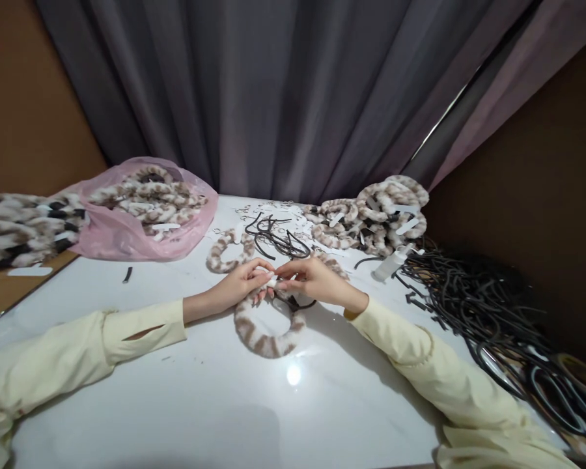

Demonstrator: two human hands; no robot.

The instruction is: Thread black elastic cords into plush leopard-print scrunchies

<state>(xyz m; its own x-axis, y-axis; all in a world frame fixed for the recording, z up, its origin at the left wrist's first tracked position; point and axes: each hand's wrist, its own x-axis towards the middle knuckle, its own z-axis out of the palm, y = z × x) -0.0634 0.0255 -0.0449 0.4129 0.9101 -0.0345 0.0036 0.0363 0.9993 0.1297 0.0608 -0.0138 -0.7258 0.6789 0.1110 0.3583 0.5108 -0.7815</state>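
A furry ring [268,345] with white and brown bands lies on the table, its upper ends raised between my hands. My left hand [244,283] is closed, its fingers pinching the ring's top from the left. From the right, my right hand [315,281] pinches at the same spot with thumb and forefinger. A small white piece [272,281] shows between the fingertips; its exact kind is too small to tell. Just behind my hands lie another furry ring [221,254] and a loose bunch of black cords [286,244].
A pink plastic bag [195,238] full of furry rings stands at the back left, with more furry pieces [24,225] beside it. White tags [293,215] and a furry heap [395,202] lie behind. A small bottle [390,264] stands near a black cord pile [469,312] on the right.
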